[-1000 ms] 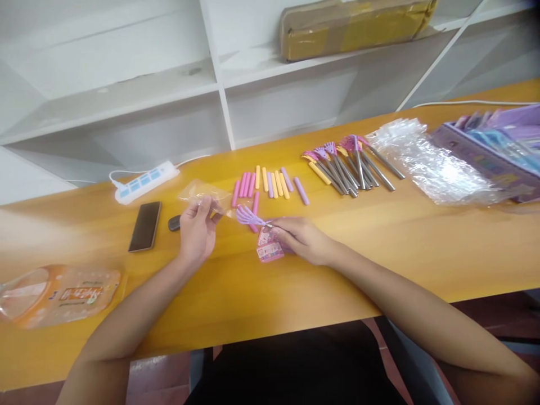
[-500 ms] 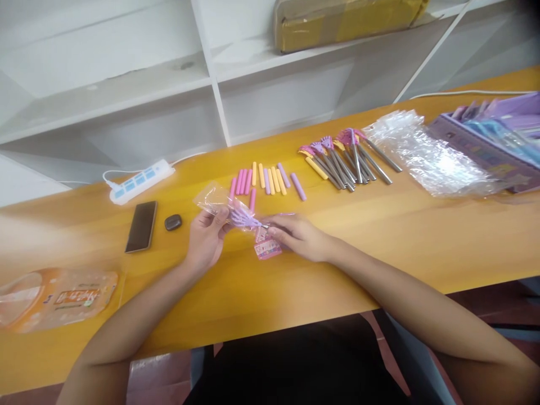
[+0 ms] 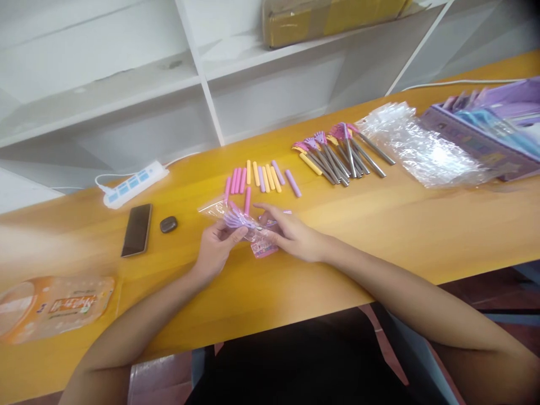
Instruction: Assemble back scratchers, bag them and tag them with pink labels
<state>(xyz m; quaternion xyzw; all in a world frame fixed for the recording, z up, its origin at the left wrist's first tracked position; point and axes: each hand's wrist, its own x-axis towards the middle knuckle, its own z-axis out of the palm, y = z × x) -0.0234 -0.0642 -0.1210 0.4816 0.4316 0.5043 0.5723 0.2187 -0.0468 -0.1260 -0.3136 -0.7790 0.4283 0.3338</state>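
Purple scratcher: between the two hands, its hand-shaped head (image 3: pixel 236 220) inside a clear sleeve (image 3: pixel 214 208) and its metal neck at the right thumb tip.
Change: one second ago the head is bare and apart from the left fingers; now the sleeve covers it, and the right index finger stands away from the thumb.
Long axis: crosswise, nearly level in view; the tines point left and slightly away from the wearer, past the left fingertips.
Left hand (image 3: pixel 214 248): thumb and fingers pinch the sleeved head.
Right hand (image 3: pixel 298 238): thumb at the neck, index finger extended; cannot tell whether the other fingers grip the handle.
Hidden: handle, behind the right hand; the sleeve's edges blur near the neck.
Pink printed card (image 3: pixel 264 248): just below the right thumb, partly covered; print illegible.
Coloured sticks (image 3: pixel 261 178): beyond both hands' fingertips; pink, yellow and purple.
Metal-handled scratchers (image 3: pixel 352 154): beyond the right fingers, to their right, heads overlapping.
Black case (image 3: pixel 169 224) and phone (image 3: pixel 136 229): left of the left fingers.
Purple box (image 3: pixel 472 140): far right of the right fingers, cut off by the frame edge.
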